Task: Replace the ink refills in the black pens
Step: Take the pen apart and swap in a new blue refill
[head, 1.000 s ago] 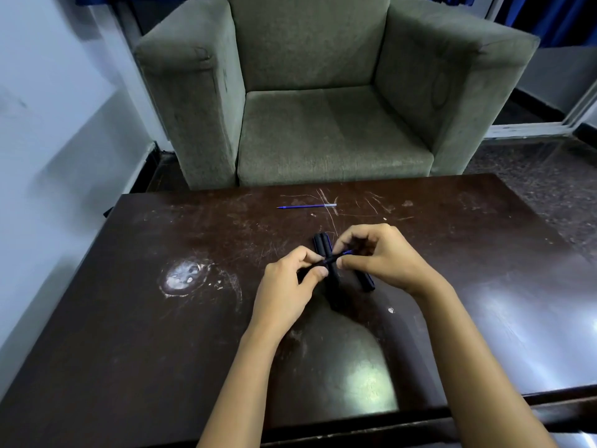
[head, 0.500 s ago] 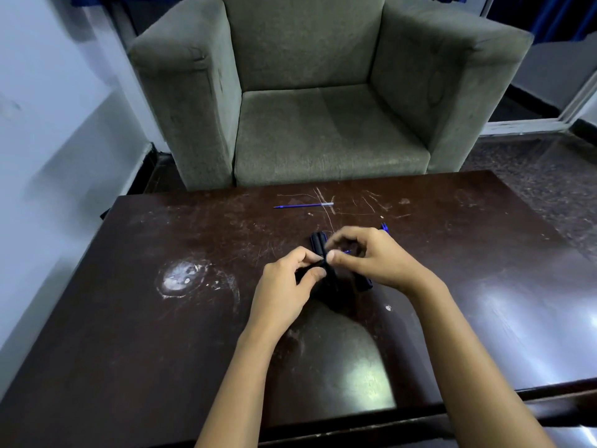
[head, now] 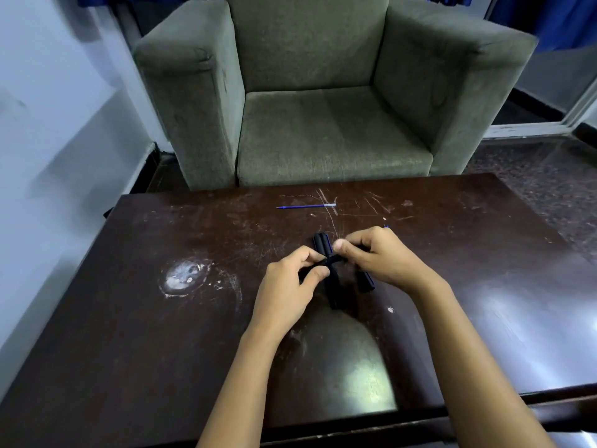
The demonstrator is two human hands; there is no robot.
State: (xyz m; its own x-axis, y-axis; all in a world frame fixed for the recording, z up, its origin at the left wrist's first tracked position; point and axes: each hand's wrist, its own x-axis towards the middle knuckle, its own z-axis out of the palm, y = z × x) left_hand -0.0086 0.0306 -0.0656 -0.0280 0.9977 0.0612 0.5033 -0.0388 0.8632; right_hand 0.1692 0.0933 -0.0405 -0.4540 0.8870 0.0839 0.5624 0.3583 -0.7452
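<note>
My left hand (head: 290, 282) and my right hand (head: 384, 257) meet over the middle of the dark table (head: 129, 318), both pinching one black pen (head: 331, 260) that runs between their fingertips. Under the hands several more black pens (head: 332, 286) lie side by side on the table, partly hidden. One black pen end (head: 365, 281) sticks out below my right hand. A thin blue ink refill (head: 307, 206) lies alone near the far edge. A small blue tip (head: 386, 226) shows behind my right hand's knuckles.
A grey-green armchair (head: 323, 130) stands right behind the table's far edge. A white wall (head: 48, 140) runs along the left. A pale round stain (head: 184, 276) marks the table left of my hands. The table's front edge is close to me.
The hands have stayed over the pile, with my right fingers closing further in on the pen. The short blue piece seen between the fingers a second ago is no longer visible.
</note>
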